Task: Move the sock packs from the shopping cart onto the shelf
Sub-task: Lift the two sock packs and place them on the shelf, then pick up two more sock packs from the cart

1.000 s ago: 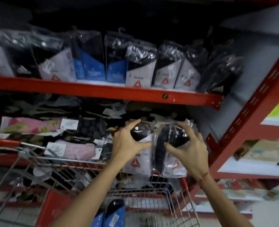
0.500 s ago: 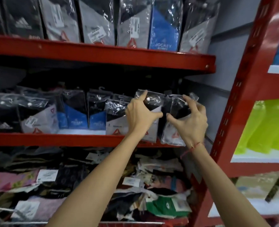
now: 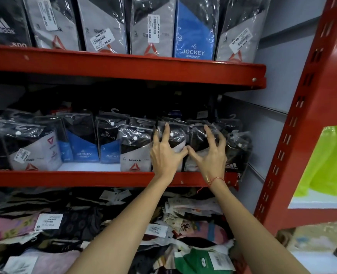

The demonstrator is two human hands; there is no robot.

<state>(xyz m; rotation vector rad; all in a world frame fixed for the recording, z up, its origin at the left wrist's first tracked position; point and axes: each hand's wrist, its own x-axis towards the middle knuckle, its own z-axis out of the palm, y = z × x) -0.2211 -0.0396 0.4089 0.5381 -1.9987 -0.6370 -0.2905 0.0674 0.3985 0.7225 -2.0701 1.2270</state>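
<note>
Two clear-wrapped black-and-white sock packs stand upright on the middle red shelf (image 3: 84, 177), near its right end. My left hand (image 3: 164, 155) grips the left sock pack (image 3: 176, 135), fingers spread over its front. My right hand (image 3: 209, 155) grips the right sock pack (image 3: 198, 138), fingers curled round its right side. My thumbs touch between the two packs. Both packs sit between a Reebok pack (image 3: 134, 153) on the left and a black Adidas pack (image 3: 238, 151) on the right. The shopping cart is out of view.
More Jockey and Reebok packs (image 3: 82, 147) fill the middle shelf to the left. The upper shelf (image 3: 124, 66) holds a row of tall packs. Below lies a heap of loose socks (image 3: 183, 224). A red upright post (image 3: 294, 135) stands to the right.
My hands carried the two packs up from over the cart and set them on the middle shelf. The view tilted up, so the cart dropped out of sight.
</note>
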